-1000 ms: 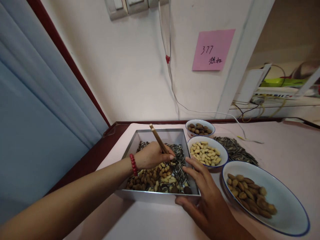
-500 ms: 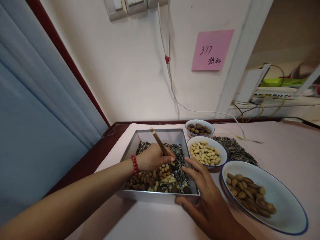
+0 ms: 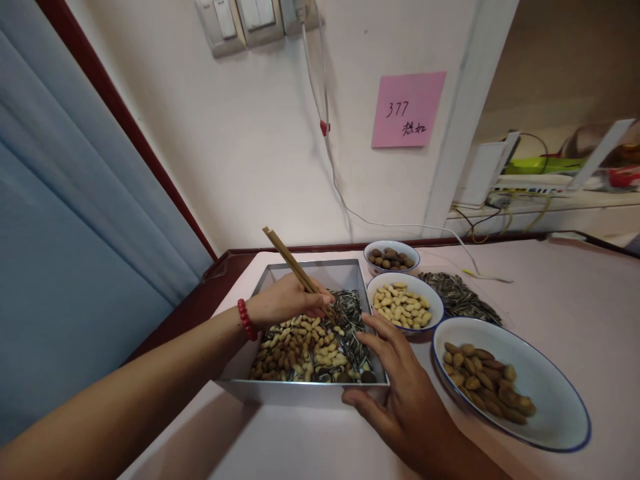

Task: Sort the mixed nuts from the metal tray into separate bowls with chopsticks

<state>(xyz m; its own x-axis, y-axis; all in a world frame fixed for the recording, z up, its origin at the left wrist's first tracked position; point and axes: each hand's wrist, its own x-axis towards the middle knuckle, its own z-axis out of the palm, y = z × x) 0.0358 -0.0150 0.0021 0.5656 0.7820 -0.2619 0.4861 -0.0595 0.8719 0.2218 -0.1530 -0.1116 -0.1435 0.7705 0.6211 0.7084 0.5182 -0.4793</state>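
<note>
A pair of wooden chopsticks [image 3: 290, 260] is in my left hand [image 3: 293, 298], which wears a red bead bracelet. Their tips reach down into the sunflower seeds [image 3: 347, 307] inside a silver-white box [image 3: 300, 395]. Beside those seeds lie unshelled peanuts [image 3: 295, 343], with a few dark round nuts [image 3: 369, 377] in the near right corner. My right hand [image 3: 407, 387] grips that corner of the box, thumb at the front wall and fingers over the right rim. My left palm and fingers hide part of the contents.
Right of the box stand a bowl of round brown nuts [image 3: 391, 259], a bowl of peanuts [image 3: 403, 307] and a larger oval bowl of long brown nuts [image 3: 485, 380]. A sunflower seed pile [image 3: 460, 297] lies behind them. A white cable [image 3: 400, 223] trails onto the table.
My left hand and the chopsticks have shifted left inside the box, and the chopsticks lean further left. More peanuts show below the hand. My right hand stays at the corner.
</note>
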